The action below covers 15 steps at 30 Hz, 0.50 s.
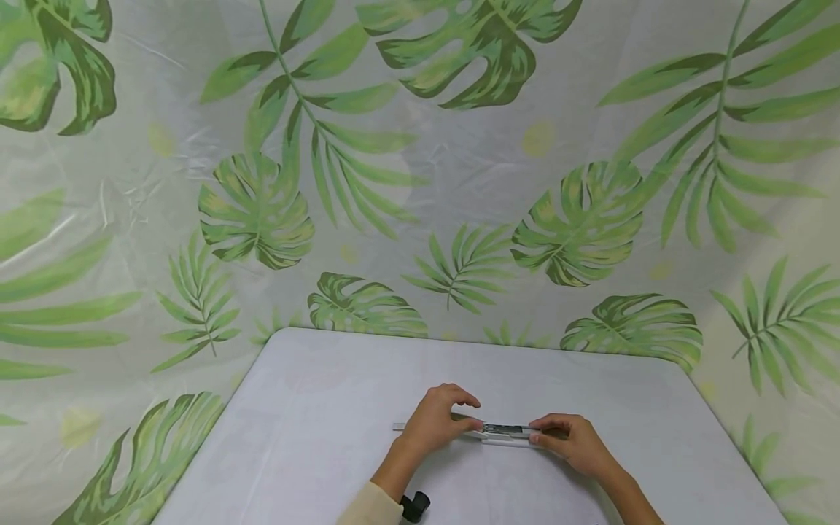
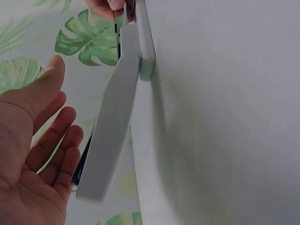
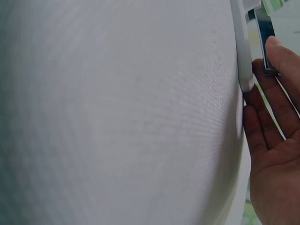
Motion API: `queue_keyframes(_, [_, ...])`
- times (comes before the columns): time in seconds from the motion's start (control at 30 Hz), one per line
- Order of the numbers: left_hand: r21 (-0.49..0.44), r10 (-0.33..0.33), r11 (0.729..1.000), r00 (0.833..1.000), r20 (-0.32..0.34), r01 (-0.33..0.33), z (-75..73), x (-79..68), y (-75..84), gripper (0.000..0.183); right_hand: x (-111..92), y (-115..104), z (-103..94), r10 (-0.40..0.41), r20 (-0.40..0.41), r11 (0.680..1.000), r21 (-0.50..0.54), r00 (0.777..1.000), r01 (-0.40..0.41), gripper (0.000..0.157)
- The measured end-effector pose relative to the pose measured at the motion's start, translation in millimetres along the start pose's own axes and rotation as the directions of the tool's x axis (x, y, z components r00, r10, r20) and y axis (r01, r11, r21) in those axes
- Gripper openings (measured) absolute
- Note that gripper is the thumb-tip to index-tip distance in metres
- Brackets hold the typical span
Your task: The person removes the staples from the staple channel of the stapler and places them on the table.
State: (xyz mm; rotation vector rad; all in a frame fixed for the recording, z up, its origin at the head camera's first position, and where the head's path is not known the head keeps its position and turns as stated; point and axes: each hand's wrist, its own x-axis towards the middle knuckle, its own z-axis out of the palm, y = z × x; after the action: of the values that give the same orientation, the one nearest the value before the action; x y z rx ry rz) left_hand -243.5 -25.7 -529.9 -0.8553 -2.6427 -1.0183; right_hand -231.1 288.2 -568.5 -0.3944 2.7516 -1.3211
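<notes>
**An opened stapler [image 1: 504, 430], pinched at one end**

My right fingers [image 3: 272, 91] pinch the tip of its dark rail [image 3: 265, 35], likely to steady it. My left fingers [image 2: 51, 138] gape loosely beside its splayed white arm [image 2: 110, 126], perhaps giving it room. The stapler sits low over the pale counter [image 1: 341, 394], contact unclear. Leaf-printed sheeting [image 1: 453, 189] hangs behind. I can read no brand or label.

Your stapler [image 1: 505, 430] runs left-right over the table [image 1: 315, 437], lower centre of the head frame, between your hands. Left hand [image 1: 433, 421] is in front of its left part, tip poking out past it; right hand [image 1: 574, 441] is at the right end. Sheet [image 1: 459, 182] behind the table, both sides too. Your left sleeve [image 1: 372, 506]: bottom edge, left of centre.
</notes>
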Motion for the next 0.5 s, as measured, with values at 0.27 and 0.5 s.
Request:
queue_keyframes(0.27, [0.056,0.038,0.998,0.999,-0.011,-0.037,14.5,3.2,7.5,0.031,0,-2,-0.5,-0.014,-0.004,1.0,0.004,1.0,0.015,0.025])
queue_keyframes(0.5, [0.11,0.007,0.994,1.0,0.022,-0.009,29.4,9.2,15.0,0.028,0,1,-0.4,-0.021,0.006,1.0,0.02,1.0,0.021,0.025])
